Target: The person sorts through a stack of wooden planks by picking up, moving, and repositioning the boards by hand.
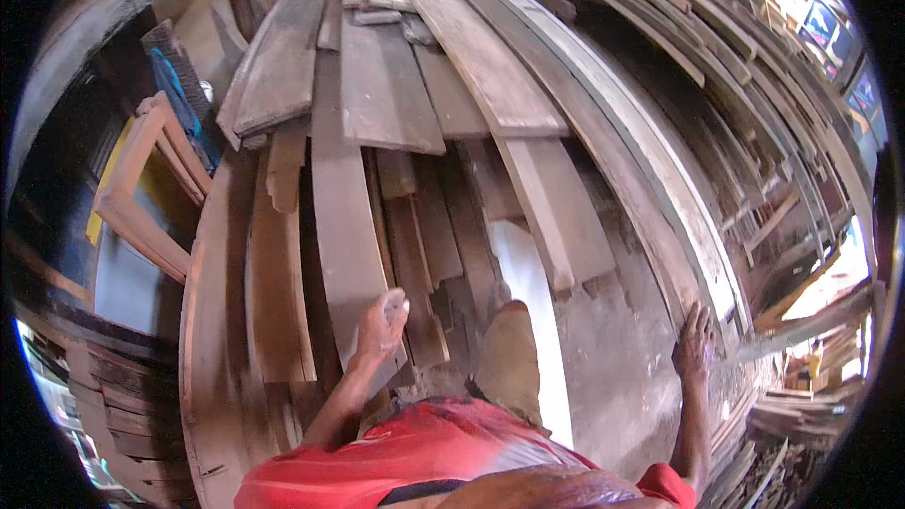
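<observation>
A red shirt [415, 457] is being seen nearest the lens. The left hand [380, 325] is being closed on the near end of a long plank [344, 226] lying atop stacked boards [405, 85]. The right hand [695, 344] is being pressed, fingers spread, against a grey board edge [660, 264].

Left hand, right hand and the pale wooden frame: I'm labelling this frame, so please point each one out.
left hand [381, 324], head view, on the knuckles, gripping a plank end.
right hand [695, 335], head view, on the back of the hand, resting on a board.
pale wooden frame [132, 190], head view, on its left rail.
</observation>
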Tool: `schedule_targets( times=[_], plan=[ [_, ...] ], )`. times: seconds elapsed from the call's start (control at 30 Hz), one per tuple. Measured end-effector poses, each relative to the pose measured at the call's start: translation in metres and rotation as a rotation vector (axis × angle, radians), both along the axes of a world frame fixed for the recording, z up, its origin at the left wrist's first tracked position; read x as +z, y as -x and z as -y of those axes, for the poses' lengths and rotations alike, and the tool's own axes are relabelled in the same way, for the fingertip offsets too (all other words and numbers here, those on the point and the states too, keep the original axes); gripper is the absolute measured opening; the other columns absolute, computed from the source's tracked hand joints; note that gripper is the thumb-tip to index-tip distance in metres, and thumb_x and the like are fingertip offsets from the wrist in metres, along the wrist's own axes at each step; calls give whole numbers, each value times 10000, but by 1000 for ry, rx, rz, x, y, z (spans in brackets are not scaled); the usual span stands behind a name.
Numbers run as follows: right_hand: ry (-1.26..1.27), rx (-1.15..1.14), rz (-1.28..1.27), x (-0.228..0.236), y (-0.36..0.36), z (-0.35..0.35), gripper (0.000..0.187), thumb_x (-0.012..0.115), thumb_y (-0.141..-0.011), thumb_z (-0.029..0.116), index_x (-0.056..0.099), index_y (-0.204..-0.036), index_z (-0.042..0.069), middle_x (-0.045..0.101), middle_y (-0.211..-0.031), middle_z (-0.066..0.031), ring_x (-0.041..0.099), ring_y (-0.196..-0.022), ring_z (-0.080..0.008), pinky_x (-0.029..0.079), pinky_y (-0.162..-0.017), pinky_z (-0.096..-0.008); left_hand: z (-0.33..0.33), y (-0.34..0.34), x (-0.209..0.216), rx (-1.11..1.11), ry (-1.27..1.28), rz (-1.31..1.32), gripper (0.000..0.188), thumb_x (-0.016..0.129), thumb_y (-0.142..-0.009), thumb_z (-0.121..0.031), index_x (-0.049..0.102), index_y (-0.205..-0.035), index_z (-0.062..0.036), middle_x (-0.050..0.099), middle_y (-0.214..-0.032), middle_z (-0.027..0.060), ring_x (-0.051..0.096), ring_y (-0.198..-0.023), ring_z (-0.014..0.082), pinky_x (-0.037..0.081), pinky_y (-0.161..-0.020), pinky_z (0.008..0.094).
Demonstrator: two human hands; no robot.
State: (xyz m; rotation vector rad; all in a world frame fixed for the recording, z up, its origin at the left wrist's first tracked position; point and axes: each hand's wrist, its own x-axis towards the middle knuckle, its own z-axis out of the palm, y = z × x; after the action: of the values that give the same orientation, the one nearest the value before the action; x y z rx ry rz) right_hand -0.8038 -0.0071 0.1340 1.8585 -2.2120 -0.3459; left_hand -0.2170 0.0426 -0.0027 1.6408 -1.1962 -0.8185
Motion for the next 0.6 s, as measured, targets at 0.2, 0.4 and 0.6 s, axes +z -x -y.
schedule_targets(
  times=[0.2,0.4,0.6],
  plan=[
    [52,-7,25,17,-29,-2,834,586,-847,23,204,-1588,59,320,-1579,-262,351,-1440,-430,327,-1160,-523,75,43,67,-164,187,-35,354,633,-987,-219,611,-1242,26,685,-1169,208,691,-1071,271,546,-926,381],
    [134,108,14,4,22,-28,869,670,-754,-19,339,-1550,93,335,-1575,-233,331,-1453,-403,279,-1187,-533,157,121,101,-460,416,86,368,669,-941,-223,614,-1266,-61,663,-1227,145,667,-1075,239,531,-942,369],
    [210,-26,216,9,5,-22,945,713,-708,-47,359,-1550,195,396,-1519,-274,424,-1354,-479,379,-1103,-546,259,179,146,-454,586,277,555,681,-937,-303,513,-1334,45,602,-1266,276,590,-1184,421,469,-1034,452]
  ],
)
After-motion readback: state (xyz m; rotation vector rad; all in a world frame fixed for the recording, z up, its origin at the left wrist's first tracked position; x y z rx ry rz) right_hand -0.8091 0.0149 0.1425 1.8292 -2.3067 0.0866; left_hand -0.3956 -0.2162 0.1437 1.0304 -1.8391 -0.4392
